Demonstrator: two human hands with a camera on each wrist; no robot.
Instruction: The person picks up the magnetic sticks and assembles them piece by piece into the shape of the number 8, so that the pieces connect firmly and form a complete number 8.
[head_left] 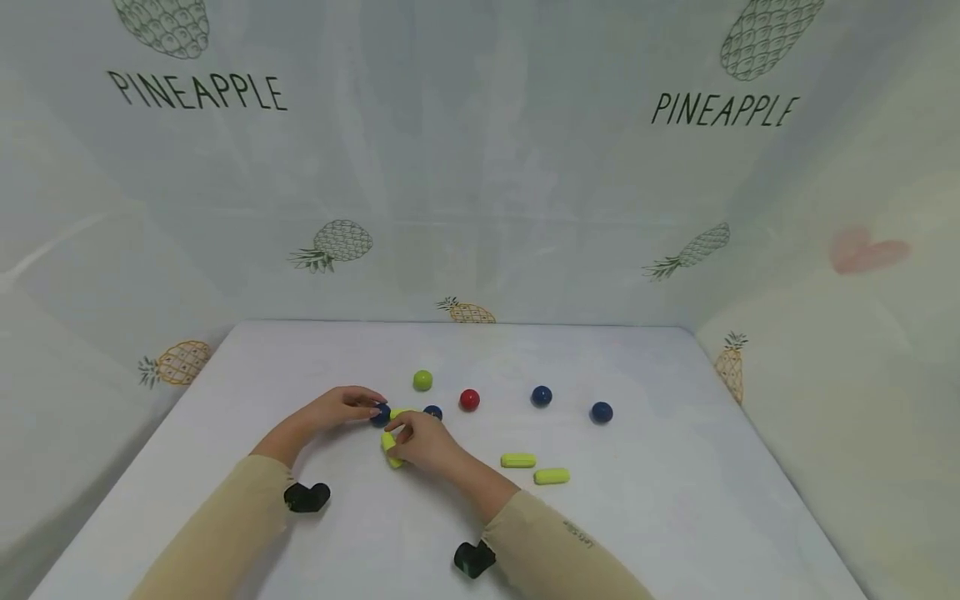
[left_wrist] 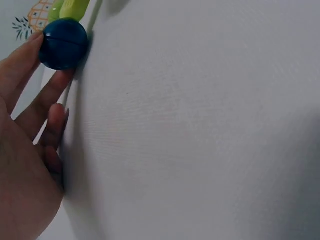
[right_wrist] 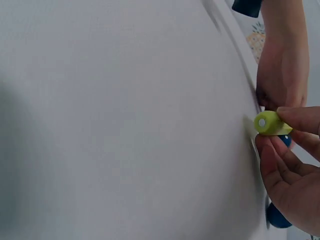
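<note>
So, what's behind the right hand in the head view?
A dark blue ball and a yellow-green rod, both partly visible; the right hand hides their nearer parts.

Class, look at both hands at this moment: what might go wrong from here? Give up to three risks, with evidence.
1. The blue ball in the left hand's fingertips is round and smooth, so it might slip.
2. The yellow-green rod pinched by the right hand is close to another blue ball and might nudge it.
3. The red ball sits loose on the table; a bump could set it rolling.
</note>
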